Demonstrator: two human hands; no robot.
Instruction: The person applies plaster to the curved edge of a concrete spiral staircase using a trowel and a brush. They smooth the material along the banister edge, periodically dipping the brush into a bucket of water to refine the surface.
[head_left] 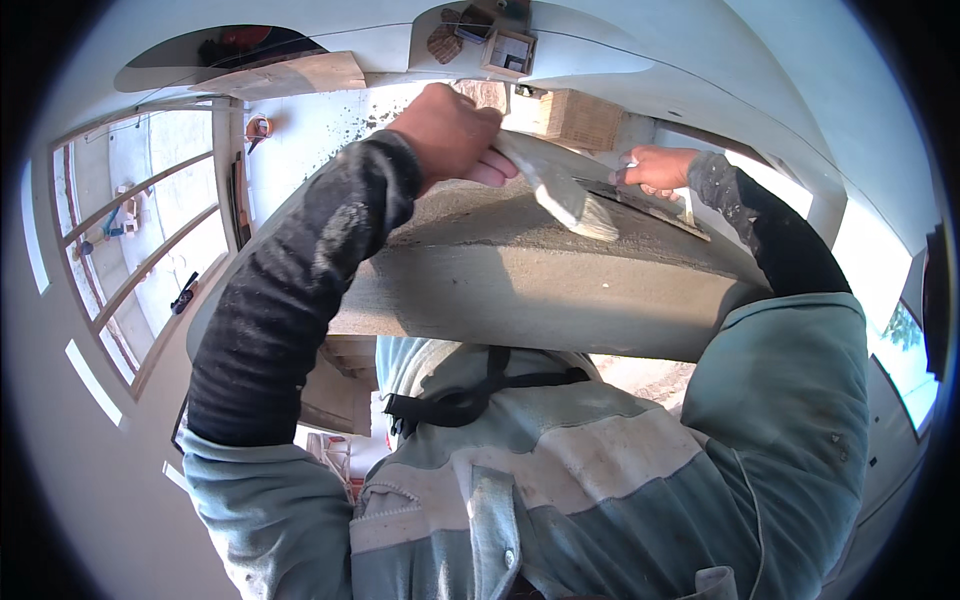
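Observation:
In front of me runs a grey concrete ledge [520, 290] with a damp, rough mortar coat on its top. Above its far side my left hand [447, 135] is closed round the end of a wide, pale-bristled brush [575, 205], whose bristles point down and right toward the mortar. Further right, my right hand [657, 170] grips a flat plastering trowel [665, 214]. The long thin blade lies low along the ledge top, and I cannot tell whether all of it touches. Both dark sleeves are smeared with mortar.
Beyond the ledge sits a brown box [583, 119]. A small wooden box [508, 53] stands in the wall opening at the top, and a board [290, 76] lies left of it. A wooden-framed window [140, 285] is at left. Splatters [365, 120] mark the far surface.

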